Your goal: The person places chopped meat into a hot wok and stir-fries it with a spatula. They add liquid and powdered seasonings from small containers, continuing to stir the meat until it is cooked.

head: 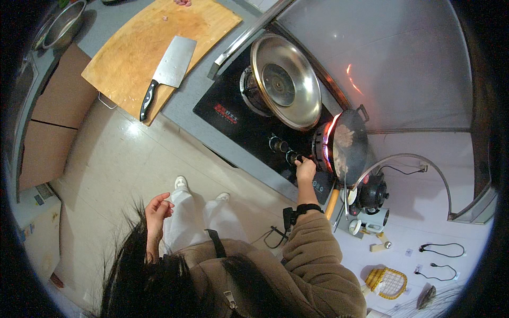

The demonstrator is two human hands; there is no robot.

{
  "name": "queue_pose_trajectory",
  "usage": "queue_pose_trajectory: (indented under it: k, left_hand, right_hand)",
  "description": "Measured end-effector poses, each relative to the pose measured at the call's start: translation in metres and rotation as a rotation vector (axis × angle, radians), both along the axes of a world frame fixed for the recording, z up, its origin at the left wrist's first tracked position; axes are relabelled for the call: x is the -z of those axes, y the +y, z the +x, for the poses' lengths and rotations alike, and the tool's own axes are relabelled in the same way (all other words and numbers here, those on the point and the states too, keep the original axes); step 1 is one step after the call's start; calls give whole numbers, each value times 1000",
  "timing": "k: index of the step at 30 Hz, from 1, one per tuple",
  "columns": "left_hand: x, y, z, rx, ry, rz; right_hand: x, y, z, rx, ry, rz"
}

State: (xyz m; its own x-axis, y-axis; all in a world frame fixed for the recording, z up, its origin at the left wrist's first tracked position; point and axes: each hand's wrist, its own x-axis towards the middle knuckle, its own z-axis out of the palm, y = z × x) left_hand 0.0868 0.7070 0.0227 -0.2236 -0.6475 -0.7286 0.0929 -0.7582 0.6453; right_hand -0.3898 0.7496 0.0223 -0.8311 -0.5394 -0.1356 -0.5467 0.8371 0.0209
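My right hand [306, 170] grips a control knob [293, 158] at the front of the black gas stove [254, 131]. My left hand [158, 206] hangs over the floor with nothing in it, its fingers curled and partly apart. Flames rise beside a dark wok [356, 139] on the right burner. Pale pieces of food [343, 136], possibly meat, lie in the wok, with a metal utensil [346, 198] leaning on its near side. A large steel lid [292, 79] rests tilted over the left burner.
A cleaver [175, 61] lies on the wooden cutting board [131, 55], its black handle near the board's edge. Metal bowls [65, 24] stand at the upper left. Right of the wok are a black lidded pot [373, 192] and a wooden handle [332, 203]. A metal rail [246, 35] borders the stove.
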Motion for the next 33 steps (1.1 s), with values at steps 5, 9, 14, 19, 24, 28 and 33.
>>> queue_pose_trajectory:
  k: [5, 9, 14, 19, 24, 28, 33]
  left_hand:
    - [1, -3, 5, -2, 11, 0]
    - [-1, -5, 3, -24, -20, 20]
    - [-3, -7, 3, -18, -36, 27]
    - [-2, -9, 4, -16, -17, 16]
    - [2, -9, 4, 4, -1, 17]
    - [3, -9, 4, 5, 0, 10]
    - [4, -9, 4, 12, 5, 11]
  right_hand:
    - [1, -1, 0, 17, -5, 5]
    - [-1, -2, 0, 30, -17, 8]
    - [-2, -4, 1, 63, -38, 12]
    - [-3, -6, 2, 135, -65, -11]
    - [-3, -8, 2, 165, -88, -10]
    - [-1, -6, 0, 148, -67, 7]
    - [2, -4, -3, 151, -79, -20]
